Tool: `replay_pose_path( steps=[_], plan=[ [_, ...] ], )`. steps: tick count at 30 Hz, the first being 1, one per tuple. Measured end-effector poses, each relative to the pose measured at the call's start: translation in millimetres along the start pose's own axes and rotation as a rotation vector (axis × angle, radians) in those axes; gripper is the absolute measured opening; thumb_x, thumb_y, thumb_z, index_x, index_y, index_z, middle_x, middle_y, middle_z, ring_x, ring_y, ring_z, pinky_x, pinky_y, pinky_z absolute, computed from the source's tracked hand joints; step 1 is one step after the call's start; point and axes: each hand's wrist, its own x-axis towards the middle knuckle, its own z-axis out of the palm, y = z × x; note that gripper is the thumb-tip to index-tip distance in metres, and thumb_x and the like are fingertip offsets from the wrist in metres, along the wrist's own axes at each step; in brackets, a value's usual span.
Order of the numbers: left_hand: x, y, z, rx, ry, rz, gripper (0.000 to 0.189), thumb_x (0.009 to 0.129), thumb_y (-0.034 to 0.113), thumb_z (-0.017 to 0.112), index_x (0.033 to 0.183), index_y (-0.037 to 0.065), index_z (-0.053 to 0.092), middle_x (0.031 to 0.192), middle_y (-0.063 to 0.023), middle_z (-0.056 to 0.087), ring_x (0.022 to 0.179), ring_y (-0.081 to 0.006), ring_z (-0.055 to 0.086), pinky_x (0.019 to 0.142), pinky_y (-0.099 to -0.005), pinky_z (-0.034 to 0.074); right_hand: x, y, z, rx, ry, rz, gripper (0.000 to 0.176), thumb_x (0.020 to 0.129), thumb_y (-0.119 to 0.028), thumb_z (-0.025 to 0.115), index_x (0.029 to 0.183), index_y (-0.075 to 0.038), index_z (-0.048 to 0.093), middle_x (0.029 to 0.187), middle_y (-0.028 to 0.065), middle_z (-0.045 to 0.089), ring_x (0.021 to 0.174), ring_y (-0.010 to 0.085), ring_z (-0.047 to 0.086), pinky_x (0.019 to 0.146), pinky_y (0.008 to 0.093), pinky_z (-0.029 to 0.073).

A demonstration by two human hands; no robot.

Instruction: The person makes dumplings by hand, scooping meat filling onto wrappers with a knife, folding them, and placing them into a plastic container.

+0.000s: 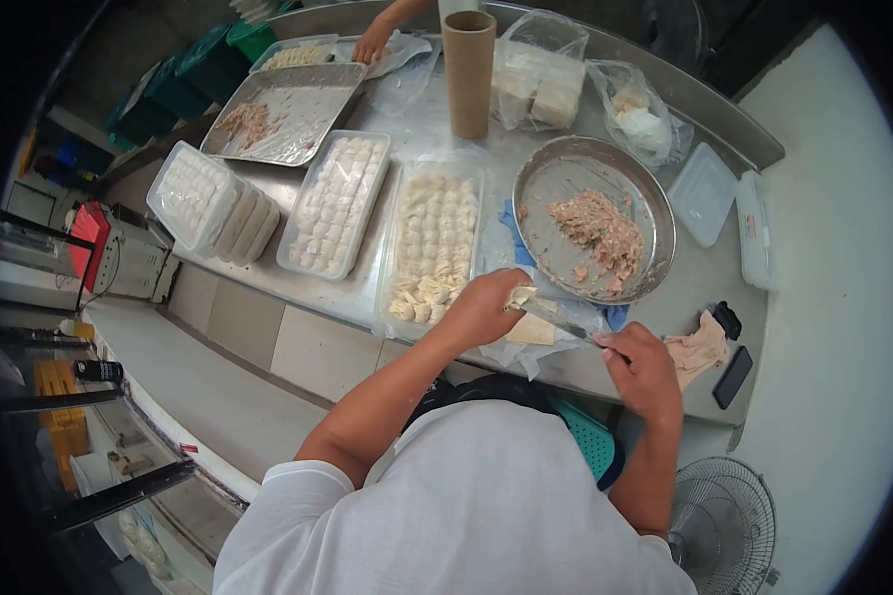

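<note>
My left hand (488, 309) is closed round a small dough wrapper (521, 297), at the front edge of the steel table. In my right hand (641, 369) is a thin metal spatula (566, 324), its blade reaching to the wrapper. Below the blade, a stack of square wrappers (532, 329) lies on clear plastic. Behind my hands stands a round metal pan (663, 213) with ground meat filling (600, 233) in it. Left of my left hand, a tray of folded dumplings (434, 238) stretches away from me.
Further left are another filled tray (335, 203), stacked containers (213, 208) and a rectangular meat pan (308, 124). Another person's hand (372, 44) is at the far side. A cardboard tube (468, 79) stands upright. A phone (732, 377) and cloth (698, 347) lie right; a fan (724, 526) is below.
</note>
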Motion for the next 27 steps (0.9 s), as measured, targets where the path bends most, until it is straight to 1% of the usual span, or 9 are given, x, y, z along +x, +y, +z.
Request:
replay_pose_path(
  steps=[2, 4, 7, 10, 12, 15, 16, 18, 27],
  plan=[
    [-4, -8, 4, -0.002, 0.080, 0.000, 0.026, 0.082, 0.009, 0.072, 0.103, 0.000, 0.061, 0.094, -0.0170, 0.066, 0.093, -0.0274, 0.066, 0.083, -0.0372, 0.050, 3, 2, 0, 0.046, 0.042, 0.051, 0.019, 0.082, -0.004, 0.065, 0.099, -0.003, 0.071, 0.081, 0.0091, 0.060, 0.069, 0.0238, 0.060, 0.063, 0.0341, 0.049],
    [-3, 5, -5, -0.219, 0.115, -0.347, 0.017, 0.088, 0.010, 0.069, 0.100, 0.000, 0.062, 0.089, -0.0143, 0.066, 0.090, -0.0198, 0.065, 0.080, -0.0365, 0.050, 4, 7, 11, 0.091, 0.081, 0.102, 0.014, 0.083, -0.006, 0.066, 0.096, -0.002, 0.071, 0.080, 0.0071, 0.062, 0.066, 0.0199, 0.059, 0.062, 0.0322, 0.047],
    [-9, 12, -8, -0.534, 0.128, -0.481, 0.021, 0.096, 0.021, 0.063, 0.096, 0.001, 0.063, 0.086, -0.0096, 0.066, 0.089, -0.0132, 0.060, 0.082, -0.0343, 0.048, 7, 27, 55, 0.299, 0.049, 0.325, 0.013, 0.086, -0.013, 0.070, 0.090, -0.001, 0.070, 0.079, 0.0029, 0.064, 0.064, 0.0124, 0.056, 0.060, 0.0288, 0.045],
    [-18, 3, 13, -1.056, 0.180, -0.354, 0.033, 0.101, 0.033, 0.055, 0.097, 0.001, 0.064, 0.088, -0.0051, 0.065, 0.089, -0.0129, 0.057, 0.086, -0.0325, 0.046, 18, -4, 99, 0.460, 0.051, 0.305, 0.021, 0.088, -0.019, 0.072, 0.097, -0.001, 0.067, 0.080, 0.0014, 0.065, 0.058, 0.0065, 0.051, 0.053, 0.0252, 0.041],
    [-23, 11, 21, -1.021, 0.182, -0.329, 0.042, 0.102, 0.040, 0.049, 0.102, 0.002, 0.066, 0.093, -0.0058, 0.063, 0.091, -0.0137, 0.057, 0.092, -0.0319, 0.044, 31, -36, 116, 1.153, 0.025, 0.461, 0.027, 0.089, -0.021, 0.072, 0.106, -0.002, 0.062, 0.076, -0.0008, 0.060, 0.052, 0.0042, 0.044, 0.044, 0.0222, 0.034],
    [-31, 14, 17, -0.998, 0.168, -0.335, 0.032, 0.101, 0.028, 0.054, 0.118, 0.003, 0.062, 0.117, -0.0094, 0.059, 0.103, -0.0170, 0.058, 0.091, -0.0327, 0.046, 42, -43, 142, 1.405, 0.087, 0.460, 0.033, 0.090, -0.024, 0.071, 0.113, -0.004, 0.057, 0.073, -0.0030, 0.055, 0.047, 0.0027, 0.038, 0.039, 0.0202, 0.029],
    [-33, 5, 9, -0.995, 0.161, -0.338, 0.032, 0.101, 0.028, 0.054, 0.118, 0.003, 0.062, 0.117, -0.0094, 0.059, 0.103, -0.0170, 0.058, 0.091, -0.0327, 0.046, 42, -39, 147, 1.411, 0.092, 0.461, 0.033, 0.090, -0.024, 0.071, 0.113, -0.004, 0.057, 0.073, -0.0030, 0.055, 0.047, 0.0027, 0.038, 0.039, 0.0202, 0.029],
    [-38, -13, -11, -0.347, 0.086, 0.015, 0.032, 0.091, 0.014, 0.065, 0.120, 0.003, 0.061, 0.118, -0.0121, 0.059, 0.107, -0.0224, 0.060, 0.090, -0.0342, 0.048, 42, -30, 154, 1.438, 0.118, 0.508, 0.033, 0.091, -0.025, 0.071, 0.112, -0.004, 0.057, 0.071, -0.0044, 0.049, 0.046, 0.0036, 0.037, 0.039, 0.0204, 0.030],
    [-58, -61, -91, 0.046, -0.100, -0.047, 0.022, 0.077, 0.002, 0.075, 0.096, 0.002, 0.064, 0.095, -0.0124, 0.066, 0.088, -0.0296, 0.066, 0.080, -0.0357, 0.052, 39, -29, 158, 1.199, -0.154, 0.565, 0.037, 0.092, -0.026, 0.069, 0.115, 0.000, 0.058, 0.087, 0.0103, 0.067, 0.045, 0.0026, 0.038, 0.039, 0.0192, 0.031]
  ],
)
